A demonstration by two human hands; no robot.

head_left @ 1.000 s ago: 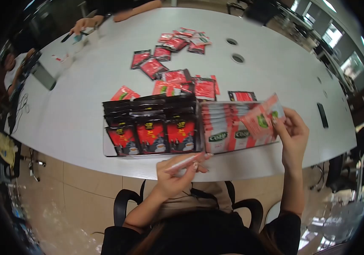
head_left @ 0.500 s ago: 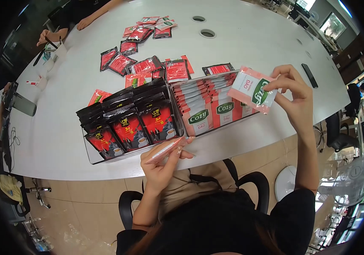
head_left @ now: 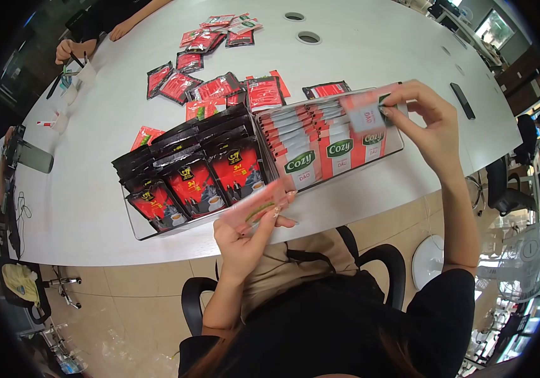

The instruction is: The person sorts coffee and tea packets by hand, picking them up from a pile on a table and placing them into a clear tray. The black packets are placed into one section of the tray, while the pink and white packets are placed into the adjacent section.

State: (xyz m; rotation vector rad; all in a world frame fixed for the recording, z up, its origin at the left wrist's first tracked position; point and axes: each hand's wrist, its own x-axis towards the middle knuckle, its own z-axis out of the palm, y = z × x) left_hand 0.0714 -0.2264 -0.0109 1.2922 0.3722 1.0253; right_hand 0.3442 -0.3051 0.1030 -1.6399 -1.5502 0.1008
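My right hand (head_left: 426, 120) pinches a pink Cozy sachet (head_left: 364, 114), slightly blurred, over the right end of a clear box (head_left: 345, 169). Rows of pink and white Cozy sachets (head_left: 300, 165) fill that box. In front of the boxes, my left hand (head_left: 246, 242) holds another pink sachet (head_left: 254, 208) between thumb and fingers, tilted and smeared by motion. A second clear box (head_left: 132, 220) on the left carries rows of black and red G7 coffee sachets (head_left: 195, 189). The left-hand sachet overlaps its lower right corner.
Loose black and red sachets (head_left: 178, 87) lie behind the boxes on the white table (head_left: 370, 44). A dark phone-like object (head_left: 462, 101) is at the right. Pen holders (head_left: 86, 72) and another person's hand (head_left: 74, 50) are at the upper left. A grey-green cup (head_left: 35, 157) lies left.
My right hand and its sachet have moved slightly left and up, onto the box's right end. The sachet in my left hand has turned to show more of its face.
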